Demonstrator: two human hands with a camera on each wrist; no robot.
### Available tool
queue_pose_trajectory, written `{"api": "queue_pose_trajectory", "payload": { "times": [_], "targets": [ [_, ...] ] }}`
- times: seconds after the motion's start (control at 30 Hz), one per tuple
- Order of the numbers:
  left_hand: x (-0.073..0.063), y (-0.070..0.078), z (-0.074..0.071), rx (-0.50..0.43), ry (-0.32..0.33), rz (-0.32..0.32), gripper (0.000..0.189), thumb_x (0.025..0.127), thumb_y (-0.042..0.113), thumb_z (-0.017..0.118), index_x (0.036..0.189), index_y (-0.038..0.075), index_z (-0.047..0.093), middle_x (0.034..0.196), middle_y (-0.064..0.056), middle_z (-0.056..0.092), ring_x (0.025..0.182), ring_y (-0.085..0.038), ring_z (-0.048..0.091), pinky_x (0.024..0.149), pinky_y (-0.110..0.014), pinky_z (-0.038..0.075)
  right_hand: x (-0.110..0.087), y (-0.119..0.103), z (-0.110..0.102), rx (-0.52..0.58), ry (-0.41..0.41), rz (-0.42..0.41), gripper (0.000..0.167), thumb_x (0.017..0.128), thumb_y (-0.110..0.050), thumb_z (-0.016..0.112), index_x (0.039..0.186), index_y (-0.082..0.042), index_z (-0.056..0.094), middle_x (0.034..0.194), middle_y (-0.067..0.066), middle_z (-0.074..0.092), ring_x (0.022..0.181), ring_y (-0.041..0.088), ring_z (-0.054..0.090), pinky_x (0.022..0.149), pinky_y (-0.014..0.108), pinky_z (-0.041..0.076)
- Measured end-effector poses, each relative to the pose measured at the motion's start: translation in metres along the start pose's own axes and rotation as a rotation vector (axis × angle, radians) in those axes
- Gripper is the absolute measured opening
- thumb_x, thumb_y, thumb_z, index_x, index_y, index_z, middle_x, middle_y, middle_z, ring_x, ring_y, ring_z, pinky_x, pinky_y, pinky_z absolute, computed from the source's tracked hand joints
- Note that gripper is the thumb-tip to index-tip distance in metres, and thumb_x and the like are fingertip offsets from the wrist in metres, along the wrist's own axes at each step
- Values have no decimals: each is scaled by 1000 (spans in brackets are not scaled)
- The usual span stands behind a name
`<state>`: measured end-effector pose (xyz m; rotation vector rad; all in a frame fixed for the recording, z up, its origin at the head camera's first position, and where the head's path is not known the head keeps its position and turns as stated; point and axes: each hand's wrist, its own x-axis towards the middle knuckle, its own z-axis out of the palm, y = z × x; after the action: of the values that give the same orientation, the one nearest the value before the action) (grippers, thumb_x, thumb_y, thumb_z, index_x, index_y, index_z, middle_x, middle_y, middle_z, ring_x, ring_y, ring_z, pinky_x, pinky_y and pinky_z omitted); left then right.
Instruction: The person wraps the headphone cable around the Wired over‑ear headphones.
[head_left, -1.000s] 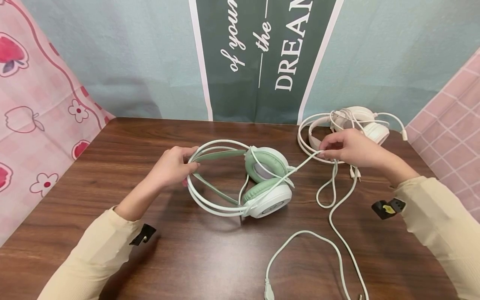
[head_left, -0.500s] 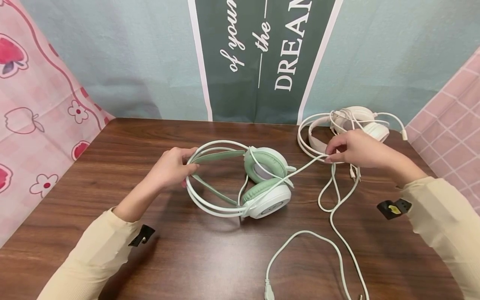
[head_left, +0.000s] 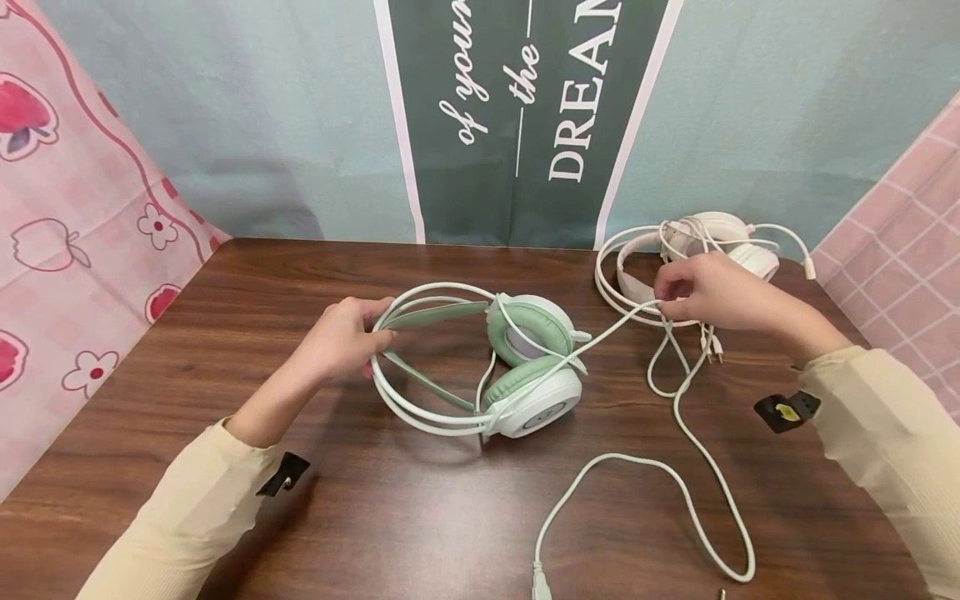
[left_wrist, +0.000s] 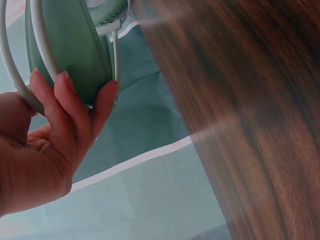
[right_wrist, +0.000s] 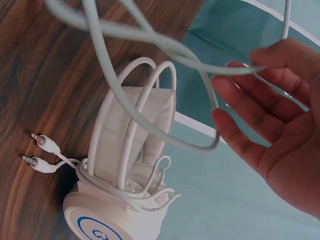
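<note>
A pair of white and green headphones point(head_left: 534, 404) is at the middle of the wooden table, earcups toward the right. My left hand point(head_left: 343, 340) grips its headband at the left end; in the left wrist view the fingers point(left_wrist: 64, 100) curl round the thin white hoops and green inner strap. My right hand point(head_left: 708, 290) pinches the pale green headphone cable point(head_left: 606, 332) between thumb and fingers, to the right of the earcups. From that pinch the cable hangs in loops, seen close up in the right wrist view, and runs down the table to a plug point(head_left: 540, 581) at the front.
White headphones point(head_left: 637, 237) with a bundled cord and a microphone boom lie at the back right, partly behind my right hand. Two audio jacks point(right_wrist: 42, 152) stick out from their cord. A patterned cloth point(head_left: 82, 225) borders the left, a pink tiled surface point(head_left: 900, 258) the right.
My right hand has shifted slightly right with the cable. The cable's loop and its long curve at the front right have moved. The left hand and headphones stay nearly in place.
</note>
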<state>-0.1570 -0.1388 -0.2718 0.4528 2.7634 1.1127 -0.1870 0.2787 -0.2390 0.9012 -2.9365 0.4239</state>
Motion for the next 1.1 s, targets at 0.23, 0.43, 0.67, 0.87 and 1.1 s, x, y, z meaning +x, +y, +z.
{"api": "queue_pose_trajectory", "payload": {
  "times": [0.23, 0.43, 0.67, 0.87, 1.1],
  "targets": [
    [-1, -3, -1, -1, -11, 19, 33, 82, -1, 53, 113, 2, 60, 61, -9, 56, 38, -15, 53, 40, -28, 50, 3, 1, 1, -20, 76, -43, 21, 71, 3, 66, 70, -15, 56, 62, -7, 49, 58, 6, 44, 49, 22, 38],
    [-3, -5, -3, 1, -22, 8, 43, 83, 1, 54, 126, 2, 54, 68, -10, 60, 39, -19, 53, 40, -29, 49, 1, 10, 3, -69, 129, -93, 17, 72, 2, 62, 71, -12, 53, 60, -6, 44, 53, 6, 39, 46, 23, 34],
    [-6, -9, -8, 4, -27, 19, 45, 83, 0, 55, 127, 1, 52, 72, -11, 62, 39, -17, 52, 40, -31, 50, -6, 23, -1, 11, 12, -16, 15, 80, -4, 64, 72, -14, 57, 61, -7, 46, 52, 3, 38, 46, 22, 34],
    [-7, -12, -11, 7, -46, 19, 42, 83, 0, 55, 125, 1, 54, 74, -12, 62, 39, -17, 52, 41, -33, 51, -10, 29, -3, 109, 20, 105, 11, 82, -7, 64, 73, -13, 60, 64, -5, 54, 57, 5, 43, 50, 21, 35],
    [-6, -13, -10, -24, -77, 40, 42, 83, 0, 57, 125, -1, 53, 71, -11, 64, 43, -19, 55, 42, -39, 53, -9, 31, -2, 201, 59, 247, 7, 75, -19, 76, 75, -16, 69, 67, -5, 60, 59, 7, 44, 52, 22, 35]
  ]
}}
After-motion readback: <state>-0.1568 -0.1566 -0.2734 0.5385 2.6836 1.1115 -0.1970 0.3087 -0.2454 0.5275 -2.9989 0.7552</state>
